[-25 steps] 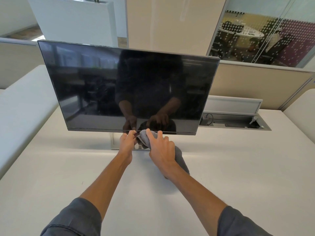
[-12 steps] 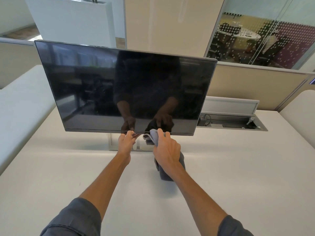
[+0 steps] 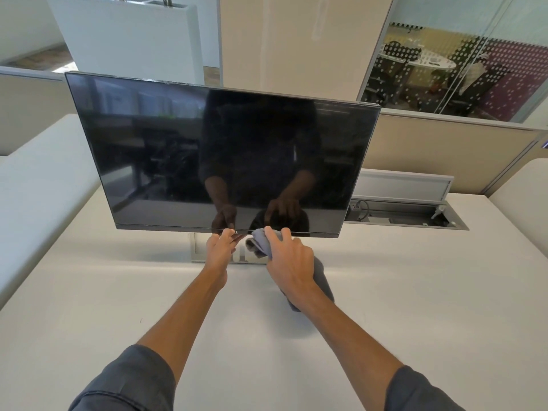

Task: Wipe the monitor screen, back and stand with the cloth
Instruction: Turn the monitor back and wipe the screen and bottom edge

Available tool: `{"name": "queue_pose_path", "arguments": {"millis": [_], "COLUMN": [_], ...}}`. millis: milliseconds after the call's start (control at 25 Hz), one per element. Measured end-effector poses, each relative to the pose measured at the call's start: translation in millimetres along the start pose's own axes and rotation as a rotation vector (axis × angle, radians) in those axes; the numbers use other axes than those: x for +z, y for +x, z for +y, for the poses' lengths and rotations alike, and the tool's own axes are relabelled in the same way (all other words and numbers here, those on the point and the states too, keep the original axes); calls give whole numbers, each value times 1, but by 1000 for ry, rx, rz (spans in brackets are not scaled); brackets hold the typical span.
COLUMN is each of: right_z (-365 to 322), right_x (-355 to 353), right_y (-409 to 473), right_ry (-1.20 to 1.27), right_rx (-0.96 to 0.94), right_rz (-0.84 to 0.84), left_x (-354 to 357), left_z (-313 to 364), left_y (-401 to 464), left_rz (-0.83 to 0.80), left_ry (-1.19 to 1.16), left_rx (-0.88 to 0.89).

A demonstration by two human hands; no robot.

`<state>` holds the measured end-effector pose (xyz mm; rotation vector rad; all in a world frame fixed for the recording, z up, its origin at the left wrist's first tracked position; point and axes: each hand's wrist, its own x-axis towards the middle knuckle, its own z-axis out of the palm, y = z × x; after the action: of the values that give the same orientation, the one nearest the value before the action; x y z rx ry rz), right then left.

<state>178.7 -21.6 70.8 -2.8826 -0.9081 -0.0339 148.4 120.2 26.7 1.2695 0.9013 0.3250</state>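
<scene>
Grey, soft cloth bunches limply in the right hand, fingers curled round it above the white bench. Just beyond, the left hand pinches the monitor by its lower edge; the glossy, likely fragile screen is best steadied by its frame.

Open desk both sides of stand (monitor edge low overhead), cable tray behind rt.

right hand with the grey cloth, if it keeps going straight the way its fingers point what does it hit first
Probably the bottom edge of the black flat monitor: the right hand, gripping the grey cloth, points up and forward, fingertips already at that edge. Contact is unclear from this single view.
</scene>
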Motion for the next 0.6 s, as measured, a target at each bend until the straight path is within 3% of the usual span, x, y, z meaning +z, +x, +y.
{"name": "queue_pose_path", "arguments": {"millis": [240, 600], "right_z": [22, -9], "right_x": [-4, -2], "right_y": [-10, -3], "right_ry": [78, 124], "right_rx": [115, 67], "right_rz": [-1, -2], "left_x": [3, 6], "left_z": [1, -2], "left_y": [0, 0], "left_rz": [-3, 32], "left_ry": [-35, -18], "left_rx": [13, 30]}}
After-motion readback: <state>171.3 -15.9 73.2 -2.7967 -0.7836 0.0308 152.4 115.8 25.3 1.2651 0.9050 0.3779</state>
